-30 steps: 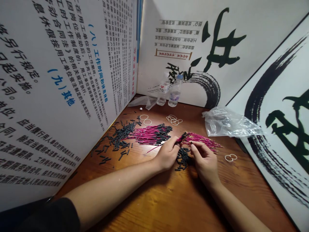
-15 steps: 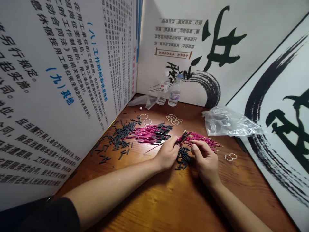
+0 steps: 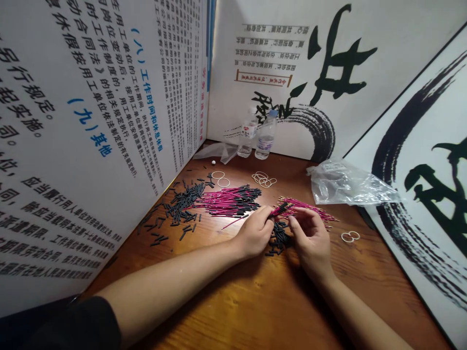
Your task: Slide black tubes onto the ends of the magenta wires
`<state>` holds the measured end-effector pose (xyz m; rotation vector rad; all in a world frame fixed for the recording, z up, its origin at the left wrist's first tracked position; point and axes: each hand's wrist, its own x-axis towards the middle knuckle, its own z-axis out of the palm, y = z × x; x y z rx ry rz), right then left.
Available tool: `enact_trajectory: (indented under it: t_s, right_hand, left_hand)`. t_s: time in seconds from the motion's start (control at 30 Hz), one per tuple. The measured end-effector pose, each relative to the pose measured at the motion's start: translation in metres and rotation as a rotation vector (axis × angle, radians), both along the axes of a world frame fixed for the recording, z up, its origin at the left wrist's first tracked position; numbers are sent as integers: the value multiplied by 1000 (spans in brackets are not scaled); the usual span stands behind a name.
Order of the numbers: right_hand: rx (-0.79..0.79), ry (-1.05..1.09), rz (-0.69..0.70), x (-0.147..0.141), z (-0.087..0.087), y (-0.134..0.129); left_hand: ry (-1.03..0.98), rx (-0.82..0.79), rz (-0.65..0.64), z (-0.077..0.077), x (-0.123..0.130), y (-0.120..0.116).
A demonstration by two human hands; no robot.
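My left hand (image 3: 257,233) is closed around a small bunch of pink wires (image 3: 280,210) with black sleeves on their ends, the tips pointing up and right. At those tips is my right hand (image 3: 312,237), thumb and fingers curled in a pinch; what lies between them is too small to make out. Beneath the hands sits a small heap of black sleeves (image 3: 279,239). Behind the right hand, bare-ended pink wires (image 3: 321,211) lie in a pile. Left of my left hand is a larger pile of black-tipped pink wires (image 3: 229,201).
Many loose black tubes (image 3: 184,203) are scattered at the left. Rubber bands (image 3: 263,180) lie behind the piles, more rubber bands (image 3: 350,236) at the right. Two water bottles (image 3: 265,138) and a clear plastic bag (image 3: 346,184) stand near the printed panels (image 3: 273,48) enclosing the wooden table (image 3: 233,301).
My right fingers have moved slightly up and in against the bunch's tips. The sleeved ends in my left hand now point more to the right. The piles look the same.
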<state>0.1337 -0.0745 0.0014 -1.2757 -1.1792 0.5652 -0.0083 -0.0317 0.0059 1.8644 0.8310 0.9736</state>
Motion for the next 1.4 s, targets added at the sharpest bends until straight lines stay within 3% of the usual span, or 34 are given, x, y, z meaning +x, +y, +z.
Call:
enact_trajectory:
  t_s: [0.37,1.07,1.4]
  right_hand:
    - [-46,76,-15,0,1,3]
    - [-47,28,52,0,-1,1]
    - [-58,20,73,0,0,2]
  left_hand:
    - [-41,11,-44,0,0,-1]
    - [-35,6,-33,2,0,-1]
    - [-50,-105,7,2,0,0]
